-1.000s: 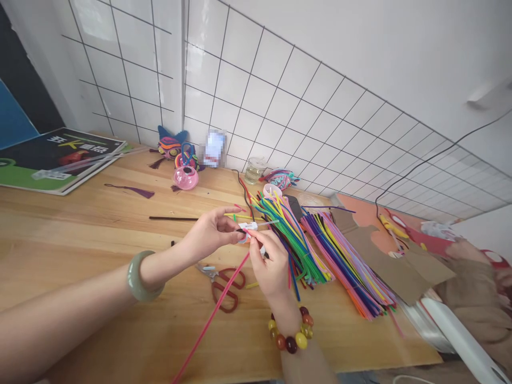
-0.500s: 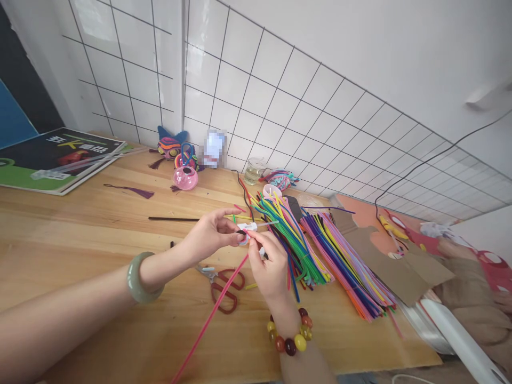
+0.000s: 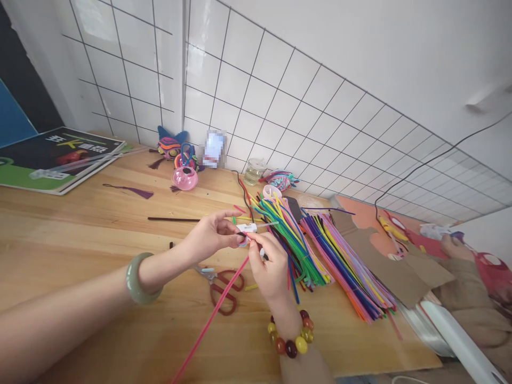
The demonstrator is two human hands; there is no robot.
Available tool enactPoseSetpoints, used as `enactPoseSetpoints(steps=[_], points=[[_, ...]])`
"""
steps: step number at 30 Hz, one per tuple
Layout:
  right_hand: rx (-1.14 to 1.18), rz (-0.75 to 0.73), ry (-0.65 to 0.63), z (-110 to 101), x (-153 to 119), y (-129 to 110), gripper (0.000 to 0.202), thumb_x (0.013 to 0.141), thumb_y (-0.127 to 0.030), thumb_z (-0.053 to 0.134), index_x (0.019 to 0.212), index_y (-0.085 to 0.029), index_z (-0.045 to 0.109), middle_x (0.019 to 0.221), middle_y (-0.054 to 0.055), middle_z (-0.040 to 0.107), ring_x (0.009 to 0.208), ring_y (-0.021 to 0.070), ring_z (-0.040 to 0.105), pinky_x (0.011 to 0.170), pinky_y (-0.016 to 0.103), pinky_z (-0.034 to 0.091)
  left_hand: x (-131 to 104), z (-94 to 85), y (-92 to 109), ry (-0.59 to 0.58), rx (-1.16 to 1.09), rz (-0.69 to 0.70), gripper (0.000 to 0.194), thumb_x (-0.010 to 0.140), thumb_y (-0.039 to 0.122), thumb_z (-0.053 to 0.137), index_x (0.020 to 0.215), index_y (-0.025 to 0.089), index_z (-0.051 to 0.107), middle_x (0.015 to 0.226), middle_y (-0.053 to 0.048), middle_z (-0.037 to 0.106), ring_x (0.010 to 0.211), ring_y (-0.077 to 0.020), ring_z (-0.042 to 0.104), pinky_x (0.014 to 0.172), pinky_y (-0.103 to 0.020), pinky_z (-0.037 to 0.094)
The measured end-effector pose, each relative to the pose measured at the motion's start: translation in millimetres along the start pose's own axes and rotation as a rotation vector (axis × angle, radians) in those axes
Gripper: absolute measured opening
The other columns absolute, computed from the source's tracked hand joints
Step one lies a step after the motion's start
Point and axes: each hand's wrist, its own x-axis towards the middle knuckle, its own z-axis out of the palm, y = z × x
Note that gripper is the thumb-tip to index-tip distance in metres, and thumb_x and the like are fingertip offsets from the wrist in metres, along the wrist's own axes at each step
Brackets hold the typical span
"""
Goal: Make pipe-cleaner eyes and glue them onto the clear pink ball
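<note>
Our left fingers (image 3: pixel 232 241) pinch a small dark piece (image 3: pixel 241 234); just beside it, our right fingers (image 3: pixel 265 241) pinch the pink chenille stem (image 3: pixel 218 306), trailing below. Scissors (image 3: pixel 212 276) lie under our fingers, chenille bundles (image 3: pixel 348 266) crowd rightward, and bare counter (image 3: pixel 160 341) runs below toward its near edge.

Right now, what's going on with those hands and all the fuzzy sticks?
A person is working at a wooden table, both hands close together. The left hand pinches a small dark piece. The right hand holds a pink pipe cleaner beside it, with a long tail slanting down toward the person. How the pieces join is too small to tell. Scissors lie under that tail, and two bundles of pipe cleaners lie to the right.
</note>
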Motion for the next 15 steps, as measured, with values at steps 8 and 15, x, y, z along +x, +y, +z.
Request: enactPoseSetpoints(steps=[8,15], points=[[-0.002,0.001,-0.006,0.7,1.6,-1.2,0.024,0.083,-0.011,0.045,0.094,-0.019,0.065,0.085,0.007,0.066,0.08,0.0175,0.062,0.072,0.032,0.051,1.7,-0.5,-2.3,-0.014,-0.001,0.033,0.051,0.061,0.017,0.075,0.107,0.014,0.053,0.072,0.001,0.066,0.067,-0.0125,0.063,0.068,-0.028,0.051],[-0.008,-0.011,-0.008,0.6,0.6,-0.6,0.023,0.082,-0.011,0.046,0.092,-0.019,0.064,0.086,0.008,0.066,0.084,0.0186,0.061,0.074,0.034,0.051,2.0,-1.1,-2.1,-0.066,0.024,0.01,0.026,0.069,0.03,0.07,0.09,0.014,0.066,0.08,-0.003,0.069,0.071,-0.0131,0.063,0.066,-0.026,0.052]])
